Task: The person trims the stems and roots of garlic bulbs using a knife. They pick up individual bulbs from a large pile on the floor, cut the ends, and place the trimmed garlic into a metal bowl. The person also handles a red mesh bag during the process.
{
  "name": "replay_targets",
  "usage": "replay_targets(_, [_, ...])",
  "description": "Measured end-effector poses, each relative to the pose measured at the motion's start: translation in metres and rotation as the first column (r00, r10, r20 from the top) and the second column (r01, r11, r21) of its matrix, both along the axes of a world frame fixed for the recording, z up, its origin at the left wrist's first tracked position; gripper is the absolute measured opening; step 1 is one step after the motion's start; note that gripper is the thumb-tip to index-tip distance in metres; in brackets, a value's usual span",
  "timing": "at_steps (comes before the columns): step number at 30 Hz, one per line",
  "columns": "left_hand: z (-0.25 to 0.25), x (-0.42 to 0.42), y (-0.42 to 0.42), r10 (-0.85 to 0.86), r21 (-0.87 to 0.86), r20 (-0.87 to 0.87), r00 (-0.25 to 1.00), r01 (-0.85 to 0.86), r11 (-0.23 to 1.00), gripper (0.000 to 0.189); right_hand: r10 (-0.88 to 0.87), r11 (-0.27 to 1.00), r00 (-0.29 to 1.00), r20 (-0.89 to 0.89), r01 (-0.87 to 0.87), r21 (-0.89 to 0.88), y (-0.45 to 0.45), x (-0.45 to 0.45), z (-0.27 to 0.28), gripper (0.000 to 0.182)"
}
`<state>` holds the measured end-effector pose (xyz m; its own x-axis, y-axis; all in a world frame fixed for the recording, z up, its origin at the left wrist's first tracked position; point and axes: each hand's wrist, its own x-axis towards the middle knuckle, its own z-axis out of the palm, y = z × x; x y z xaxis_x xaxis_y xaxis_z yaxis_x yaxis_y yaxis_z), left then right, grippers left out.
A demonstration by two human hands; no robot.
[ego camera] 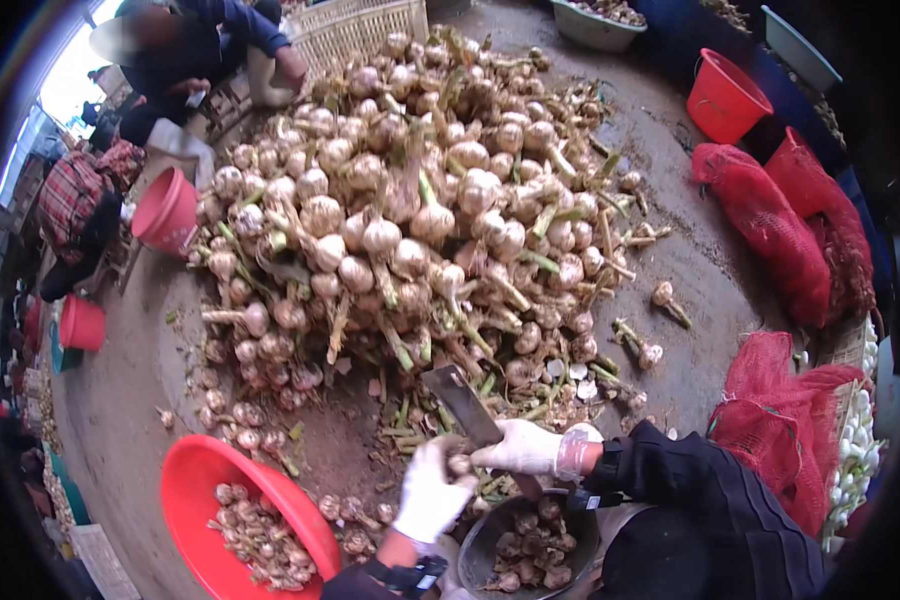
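Note:
My left hand, in a white glove, grips a garlic bulb whose outline is partly covered by the fingers. My right hand, gloved as well, is closed around a broad-bladed knife. Its blade slants up and left, away from me, and the handle's end shows below the hand. Just under my hands is a dark bowl with several bulbs in it. Beyond them rises a large heap of garlic with stems on. Cut green stems and skins lie at its near foot.
A tilted red basin at lower left contains garlic. Red mesh sacks and a red bucket stand at right, near a crate of white bulbs. Another person sits beyond the heap at upper left, near a pink bucket.

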<state>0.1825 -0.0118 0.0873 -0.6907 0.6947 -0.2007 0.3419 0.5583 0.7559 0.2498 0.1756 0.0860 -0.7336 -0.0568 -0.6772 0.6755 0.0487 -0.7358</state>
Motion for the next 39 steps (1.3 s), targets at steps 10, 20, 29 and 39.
replay_targets(10, [0.023, 0.009, -0.031, -0.183, -0.343, -0.011, 0.983, 0.168, 0.924, 0.064, -0.32, 0.944, 0.945, 0.068, 0.324, -0.054, 0.047, 0.057, 0.034, 0.023])
replay_targets(20, [-0.001, 0.044, -0.13, 0.101, -0.391, 0.085, 0.991, -0.06, 0.918, 0.056, -0.251, 0.955, 0.968, -0.001, 0.248, -0.166, 0.002, -0.018, 0.103, 0.018])
replay_targets(29, [-0.014, 0.069, -0.199, 0.216, -0.317, 0.113, 0.97, -0.171, 0.933, 0.051, -0.232, 0.854, 0.84, -0.49, -0.065, -0.516, -0.122, -0.154, 0.22, 0.028])
replay_targets(39, [-0.034, 0.063, -0.185, 0.191, -0.509, 0.07, 0.979, -0.13, 0.851, 0.057, 0.162, 0.984, 0.987, 0.011, -0.163, 0.068, -0.059, -0.037, 0.128, 0.037])
